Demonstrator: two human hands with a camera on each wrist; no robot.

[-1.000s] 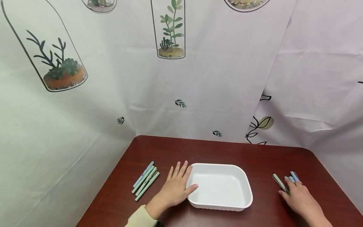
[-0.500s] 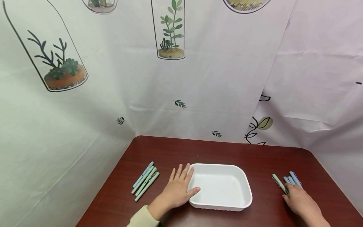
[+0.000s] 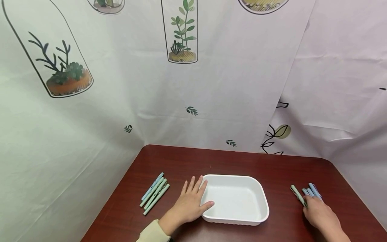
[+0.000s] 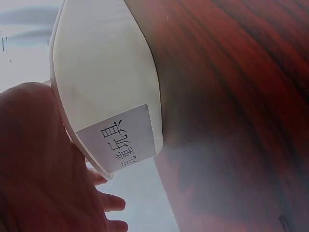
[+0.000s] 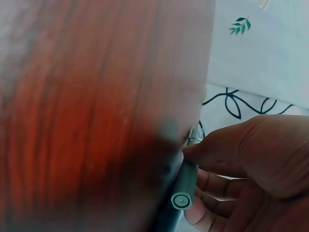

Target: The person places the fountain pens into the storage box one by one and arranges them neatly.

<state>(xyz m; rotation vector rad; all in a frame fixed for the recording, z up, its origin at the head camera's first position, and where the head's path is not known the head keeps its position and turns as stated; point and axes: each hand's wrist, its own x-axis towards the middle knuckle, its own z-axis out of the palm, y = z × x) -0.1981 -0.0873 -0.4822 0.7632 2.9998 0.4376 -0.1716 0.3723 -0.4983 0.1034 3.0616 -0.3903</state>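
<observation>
A white plastic tray [image 3: 234, 198] stands near the table's middle. Across its left rim rests my left hand [image 3: 188, 203], fingers spread and thumb reaching over the inside. In the left wrist view the palm lies along the tray's outer wall [image 4: 104, 63]. At the right, my right hand [image 3: 321, 213] pinches a pale green pen [image 3: 297, 194] between thumb and fingers; in the right wrist view the round end of this green pen [image 5: 186, 181] sticks out past the thumb. Several light blue pens [image 3: 315, 191] lie just beyond the fingers, partly hidden by the hand.
Several green pens and a blue pen [image 3: 154, 195] lie side by side left of the tray. A label [image 4: 120, 140] with printed characters is on the tray's side. The dark red table [image 3: 242, 159] backs onto a plant-print cloth [image 3: 226, 94].
My right thumb and fingers have drawn in around the green pen, and the hand has pulled back a little from the blue pens. My left hand has slid slightly right over the tray's rim.
</observation>
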